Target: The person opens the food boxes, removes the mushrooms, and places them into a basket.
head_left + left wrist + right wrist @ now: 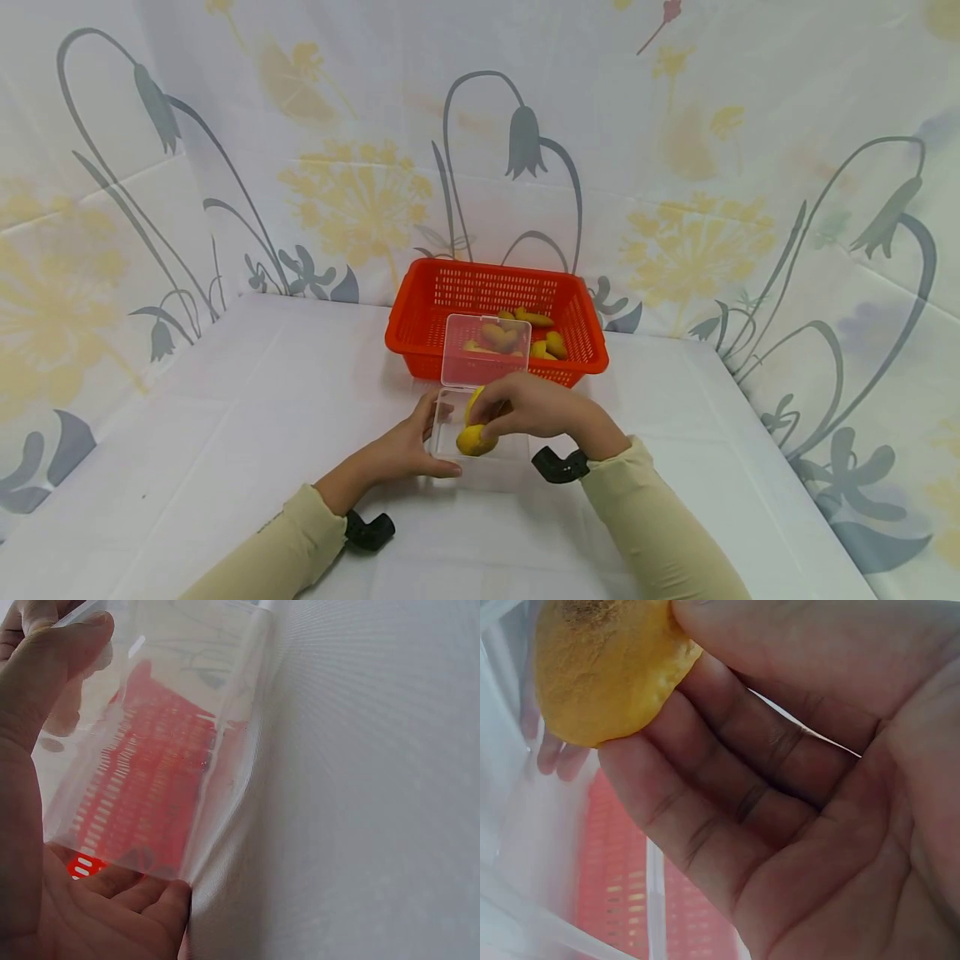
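A clear plastic box with its hinged lid raised stands on the white cloth. My left hand grips its left side, thumb along the front and fingers round the back; the left wrist view shows thumb and fingers on its walls. Over the box, my right hand pinches a yellow, rounded, lumpy piece between thumb and fingertips. Close up, this piece has a brown, rough patch. More yellow shows above it, partly hidden by the fingers.
Behind the box is a red slotted basket with several yellowish-brown lumpy pieces in it, some seen through the raised lid. A flower-printed cloth hangs behind and at the sides. Each wrist wears a black camera mount.
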